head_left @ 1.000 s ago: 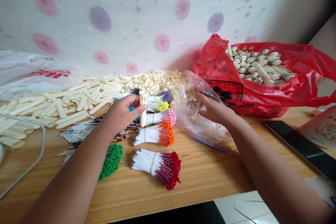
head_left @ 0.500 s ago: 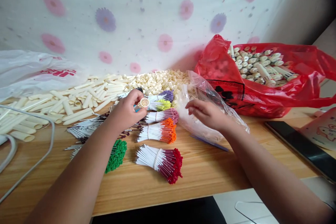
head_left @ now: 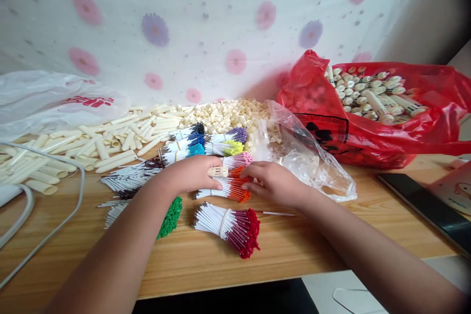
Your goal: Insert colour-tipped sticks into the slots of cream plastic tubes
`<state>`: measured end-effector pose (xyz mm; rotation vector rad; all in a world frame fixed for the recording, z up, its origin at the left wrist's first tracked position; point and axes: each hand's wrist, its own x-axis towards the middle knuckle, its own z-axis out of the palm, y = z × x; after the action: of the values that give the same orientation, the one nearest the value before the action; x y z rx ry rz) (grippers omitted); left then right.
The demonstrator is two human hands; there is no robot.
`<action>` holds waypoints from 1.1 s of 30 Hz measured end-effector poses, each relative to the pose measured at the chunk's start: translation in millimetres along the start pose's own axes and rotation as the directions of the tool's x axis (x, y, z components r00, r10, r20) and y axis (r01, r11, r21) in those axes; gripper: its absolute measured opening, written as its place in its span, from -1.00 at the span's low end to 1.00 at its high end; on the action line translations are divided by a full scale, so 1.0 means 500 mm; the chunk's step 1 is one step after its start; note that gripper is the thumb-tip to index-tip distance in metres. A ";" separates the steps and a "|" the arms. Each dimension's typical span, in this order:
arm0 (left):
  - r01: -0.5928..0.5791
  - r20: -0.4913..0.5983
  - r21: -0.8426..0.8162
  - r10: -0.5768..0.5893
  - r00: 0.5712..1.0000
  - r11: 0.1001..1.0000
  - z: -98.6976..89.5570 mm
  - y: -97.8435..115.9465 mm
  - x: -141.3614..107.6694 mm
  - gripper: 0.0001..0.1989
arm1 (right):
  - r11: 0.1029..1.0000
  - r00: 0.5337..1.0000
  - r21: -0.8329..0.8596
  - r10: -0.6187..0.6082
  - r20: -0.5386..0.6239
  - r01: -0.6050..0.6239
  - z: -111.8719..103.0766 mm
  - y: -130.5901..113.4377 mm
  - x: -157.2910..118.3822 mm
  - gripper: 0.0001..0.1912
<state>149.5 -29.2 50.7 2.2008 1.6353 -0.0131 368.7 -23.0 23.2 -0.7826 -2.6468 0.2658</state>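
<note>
My left hand (head_left: 198, 174) pinches a short cream slotted plastic tube (head_left: 218, 171) above the bundles of pen refills. My right hand (head_left: 274, 184) reaches in from the right, its thumb and forefinger closed at the coloured tips of the orange refill bundle (head_left: 241, 184). How many refills are between these fingers I cannot make out. Just behind lies a pink-tipped bundle (head_left: 237, 159), and nearer to me a dark red bundle (head_left: 228, 225) tied with a white band. A green-tipped bundle (head_left: 170, 218) is partly hidden under my left forearm.
Cream pen barrels (head_left: 117, 144) and a heap of slotted pieces (head_left: 231, 115) lie at the back. A clear bag (head_left: 312, 167), a red bag (head_left: 382, 137) of filled tubes and a black phone (head_left: 423, 206) are to the right. A white cable (head_left: 79, 191) runs at left.
My left hand has moved right and nearer with the slotted tube, uncovering the black and blue bundles. From beside the clear bag, my right hand has come left and down to the orange bundle.
</note>
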 end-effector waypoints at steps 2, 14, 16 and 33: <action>-0.001 0.005 0.001 0.001 1.000 1.000 0.001 -0.004 0.003 -0.64 | 1.000 1.000 0.004 -0.015 -0.001 0.015 0.006 -0.002 0.002 -0.79; 0.004 0.121 -0.073 0.005 0.993 0.997 -0.016 0.011 -0.020 -0.47 | 0.954 0.939 0.055 -0.300 0.166 0.295 -0.027 -0.060 -0.023 -0.72; 0.043 0.153 -0.023 -0.039 0.987 0.999 -0.019 0.024 -0.033 -0.43 | 0.958 0.926 0.036 -0.285 0.246 0.285 -0.027 -0.073 -0.025 -0.78; 0.049 0.212 0.166 -0.085 0.974 0.985 -0.002 0.051 -0.040 -0.66 | 0.942 0.760 -0.234 0.334 0.558 -0.242 -0.056 -0.002 -0.029 -0.87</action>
<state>166.4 -53.2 64.3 2.1684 1.6326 -0.4046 390.8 -29.5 45.0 -1.3570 -3.1408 0.4644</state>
